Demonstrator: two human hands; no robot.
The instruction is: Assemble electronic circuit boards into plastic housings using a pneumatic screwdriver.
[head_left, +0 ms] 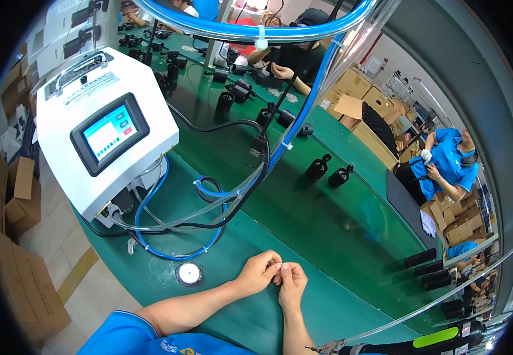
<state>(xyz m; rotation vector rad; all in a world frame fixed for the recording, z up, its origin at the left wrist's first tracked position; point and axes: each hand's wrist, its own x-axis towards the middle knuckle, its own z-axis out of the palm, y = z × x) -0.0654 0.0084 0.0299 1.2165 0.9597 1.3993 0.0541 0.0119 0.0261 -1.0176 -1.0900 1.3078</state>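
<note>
My left hand (259, 271) and my right hand (292, 284) meet fingertip to fingertip just above the green bench (304, 236). They pinch something very small between them; what it is I cannot make out. A round silver-rimmed button-like disc (189, 273) lies on the bench to the left of my left hand. A black power screwdriver with a green grip (440, 340) hangs at the lower right, to the right of my right hand.
A white machine with a small touch screen (107, 133) stands at the left, with blue and clear hoses and black cables (209, 204) looping in front of it. Black cylindrical parts (327, 171) stand along the bench. Other people work at the back and right beside cardboard boxes (363, 112).
</note>
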